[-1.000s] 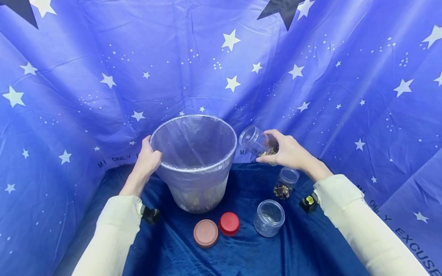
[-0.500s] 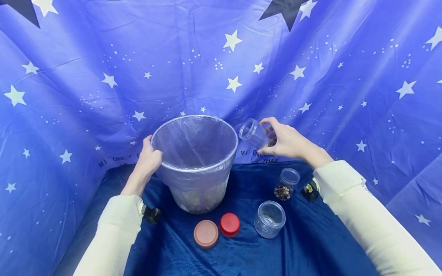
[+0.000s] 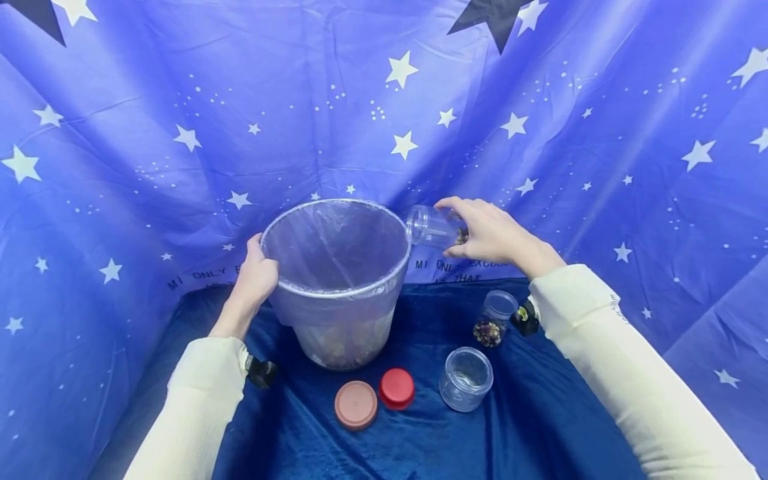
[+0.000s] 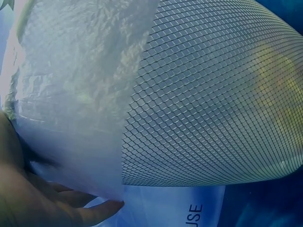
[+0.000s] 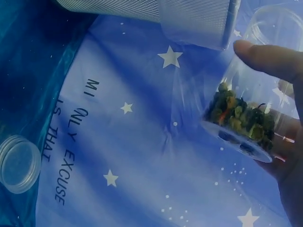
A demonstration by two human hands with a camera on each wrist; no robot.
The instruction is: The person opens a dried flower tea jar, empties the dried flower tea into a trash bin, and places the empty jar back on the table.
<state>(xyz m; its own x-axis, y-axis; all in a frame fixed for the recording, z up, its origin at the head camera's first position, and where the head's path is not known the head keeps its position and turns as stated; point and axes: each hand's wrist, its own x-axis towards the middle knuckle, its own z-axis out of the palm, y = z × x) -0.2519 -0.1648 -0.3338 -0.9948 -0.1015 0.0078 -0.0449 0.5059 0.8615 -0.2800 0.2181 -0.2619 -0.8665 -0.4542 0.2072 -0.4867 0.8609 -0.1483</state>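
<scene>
Right hand [image 3: 489,232] raised at the far right of a bin [image 3: 342,343], arm stretched forward and angled inward, I curl thumb and fingers round a clear jar [image 3: 429,227]. The jar lies tipped nearly on its side, its mouth facing left at the bin's right rim; I cannot tell whether they touch. My left hand [image 3: 255,280] grips the rim on the left side, that arm also reaching forward. From the head view, dried pieces [image 5: 239,116] in the jar are mostly covered by my fingers; the right wrist view shows them green and brown, gathered at the base end. The left wrist view reveals the diamond mesh below the edge of the plastic liner [image 4: 80,85], with yellowish contents blurred behind it. Only the head view takes in the pink lid [image 3: 356,405] and red lid [image 3: 397,388] on the near blue cloth [image 3: 420,447], with a wide jar [image 3: 466,383] and a slimmer, part-filled jar [image 3: 498,310] to their right.
</scene>
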